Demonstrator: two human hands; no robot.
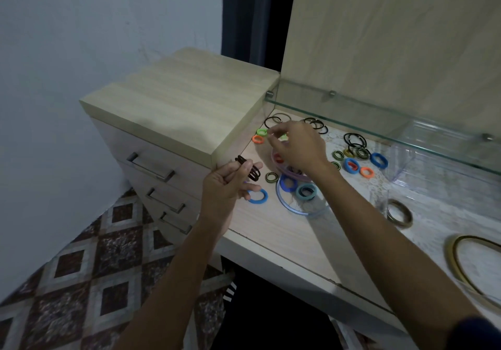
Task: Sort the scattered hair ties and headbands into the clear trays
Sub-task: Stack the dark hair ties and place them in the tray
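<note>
Several coloured hair ties lie scattered on the wooden desk (pixel 271 230). My left hand (pixel 225 184) holds a bunch of dark brown hair ties (pixel 248 168) between thumb and fingers. My right hand (pixel 298 146) reaches over the far left of the desk, its fingertips by a green hair tie (pixel 261 132); whether it grips the tie cannot be told. An orange tie (pixel 257 139) lies beside it. A blue tie (pixel 258 196) sits just under my left fingers. Blue and teal ties rest in a round clear dish (pixel 301 208). A clear tray (pixel 401 168) stands at the right under the glass shelf.
A glass shelf (pixel 379 130) overhangs the back of the desk. A drawer unit (pixel 173 111) rises at the left. Thin black bands (pixel 355 139) and striped ties lie at the back; a brown headband (pixel 400 212) and a large gold hoop (pixel 471 265) lie at the right.
</note>
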